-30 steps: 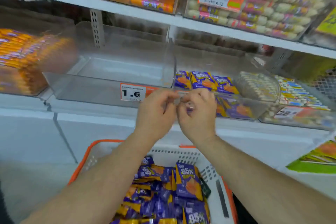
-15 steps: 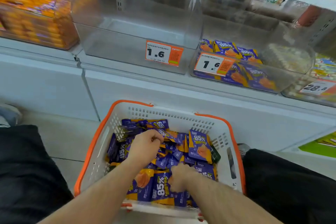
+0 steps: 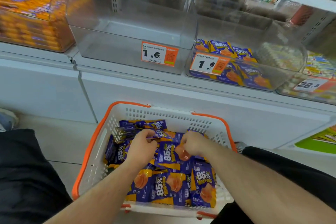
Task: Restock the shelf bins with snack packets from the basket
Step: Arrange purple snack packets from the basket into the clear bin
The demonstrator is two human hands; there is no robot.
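Note:
A white basket (image 3: 183, 116) with an orange rim sits on the floor in front of me, full of purple-and-orange "85%" snack packets (image 3: 163, 189). My left hand (image 3: 141, 148) is down among the packets, fingers curled round a packet at the pile's far side. My right hand (image 3: 193, 143) is beside it, fingers curled on a packet in the middle of the pile. On the shelf above, a clear bin (image 3: 131, 54) with a 1.6 tag holds nothing. The clear bin to its right (image 3: 283, 76), also tagged 1.6, holds a few of the same packets.
A bin of orange packets (image 3: 31, 20) stands at the left of the shelf, and a bin of small pale snacks (image 3: 312, 85) tagged 28.8 at the right. The white cabinet front (image 3: 45, 92) runs below the shelf. My dark-clothed knees flank the basket.
A second ago both hands were up at the right bin's front edge. They dropped into the basket, and since half a second ago my right hand has moved farther up the pile.

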